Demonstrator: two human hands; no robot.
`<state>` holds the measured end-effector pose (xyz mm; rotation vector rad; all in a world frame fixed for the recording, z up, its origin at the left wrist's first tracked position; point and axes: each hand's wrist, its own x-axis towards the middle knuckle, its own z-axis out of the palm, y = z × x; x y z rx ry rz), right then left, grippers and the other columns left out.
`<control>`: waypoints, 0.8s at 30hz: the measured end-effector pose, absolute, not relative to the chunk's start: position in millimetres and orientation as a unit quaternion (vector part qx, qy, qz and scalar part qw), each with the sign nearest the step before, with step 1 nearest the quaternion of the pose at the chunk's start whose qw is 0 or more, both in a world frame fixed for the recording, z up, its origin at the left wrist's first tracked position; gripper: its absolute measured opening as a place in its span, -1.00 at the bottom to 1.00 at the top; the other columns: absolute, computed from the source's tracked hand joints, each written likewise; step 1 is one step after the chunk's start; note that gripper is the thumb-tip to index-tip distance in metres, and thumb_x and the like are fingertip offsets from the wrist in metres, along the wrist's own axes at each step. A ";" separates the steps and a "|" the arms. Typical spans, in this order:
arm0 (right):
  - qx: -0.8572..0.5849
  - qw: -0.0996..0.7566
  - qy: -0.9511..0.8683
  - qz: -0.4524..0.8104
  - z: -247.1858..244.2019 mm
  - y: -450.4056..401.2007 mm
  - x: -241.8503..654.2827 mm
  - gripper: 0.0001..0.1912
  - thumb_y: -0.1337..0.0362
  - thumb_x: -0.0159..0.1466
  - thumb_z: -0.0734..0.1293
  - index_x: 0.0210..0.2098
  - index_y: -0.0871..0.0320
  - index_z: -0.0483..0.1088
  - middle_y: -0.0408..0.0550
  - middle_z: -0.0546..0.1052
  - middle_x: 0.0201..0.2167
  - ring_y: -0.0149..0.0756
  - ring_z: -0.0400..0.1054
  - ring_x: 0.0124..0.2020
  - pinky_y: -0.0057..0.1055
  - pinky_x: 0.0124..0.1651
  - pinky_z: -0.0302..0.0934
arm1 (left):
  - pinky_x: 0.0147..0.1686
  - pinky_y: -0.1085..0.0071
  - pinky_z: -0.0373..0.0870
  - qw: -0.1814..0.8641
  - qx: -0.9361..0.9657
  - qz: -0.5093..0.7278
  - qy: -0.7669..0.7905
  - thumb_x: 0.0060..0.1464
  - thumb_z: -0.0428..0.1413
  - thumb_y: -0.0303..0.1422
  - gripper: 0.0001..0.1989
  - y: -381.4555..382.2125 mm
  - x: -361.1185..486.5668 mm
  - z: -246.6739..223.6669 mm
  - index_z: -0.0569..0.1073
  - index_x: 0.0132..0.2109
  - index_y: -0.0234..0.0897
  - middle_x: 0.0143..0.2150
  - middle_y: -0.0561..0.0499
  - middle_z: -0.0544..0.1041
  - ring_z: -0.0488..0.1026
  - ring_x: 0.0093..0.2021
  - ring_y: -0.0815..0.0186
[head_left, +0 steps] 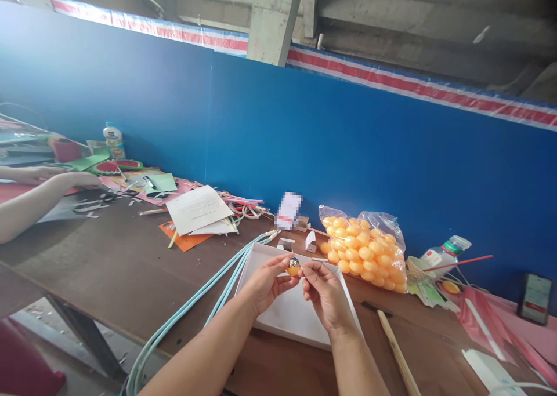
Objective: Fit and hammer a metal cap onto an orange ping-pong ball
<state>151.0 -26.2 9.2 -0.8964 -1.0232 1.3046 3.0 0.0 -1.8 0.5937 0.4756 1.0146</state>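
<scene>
Between thumb and fingers, my left hand [270,281] grips a small ball [293,266], orange below with a shiny, dark patterned top. My right hand [324,291] is closed in a pinch at the ball's right side; whatever its fingertips hold is too small to make out. Both hands are above a shallow white box lid [285,322] lying on the brown table. Behind the lid stands a clear plastic bag [363,248] full of orange balls. One loose orange ball [325,247] lies at the bag's left side.
A wooden-handled hammer [398,349] lies right of the lid, light-blue cords [191,303] to its left. Against the blue partition [304,129] are a bottle [448,254] and a phone [534,298]. Papers [199,209] clutter the left, beside another person's arms [41,202].
</scene>
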 end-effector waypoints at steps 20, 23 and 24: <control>-0.422 0.575 -0.438 0.547 0.6 -22.0 150.7 -0.80 0.23 0.07 0.44 -0.35 0.17 0.41 -0.11 0.49 -0.48 -0.56 0.20 -0.63 -0.63 -0.66 0.10 | -0.24 0.45 0.43 0.798 0.308 0.477 0.202 -0.02 0.20 -0.33 -0.81 -1.9 2.3 1.2 0.43 -0.29 -0.38 -0.43 -0.01 0.48 0.46 -0.43 0.42; -0.420 0.578 -0.437 0.547 0.7 -21.1 150.4 -0.81 0.24 0.07 0.44 -0.36 0.16 0.41 -0.13 0.49 -0.49 -0.57 0.19 -0.64 -0.63 -0.67 0.09 | -0.24 0.45 0.43 0.799 0.307 0.476 0.202 -0.02 0.20 -0.35 -0.82 -2.7 2.2 2.5 0.44 -0.31 -0.39 -0.43 0.00 0.48 0.45 -0.44 0.43; -0.418 0.579 -0.437 0.547 0.7 -20.7 150.1 -0.82 0.23 0.07 0.44 -0.36 0.16 0.41 -0.13 0.49 -0.49 -0.57 0.19 -0.64 -0.63 -0.68 0.09 | -0.24 0.45 0.43 0.799 0.306 0.476 0.203 -0.03 0.21 -0.35 -0.83 -2.9 2.3 2.8 0.44 -0.31 -0.38 -0.43 0.00 0.48 0.45 -0.45 0.43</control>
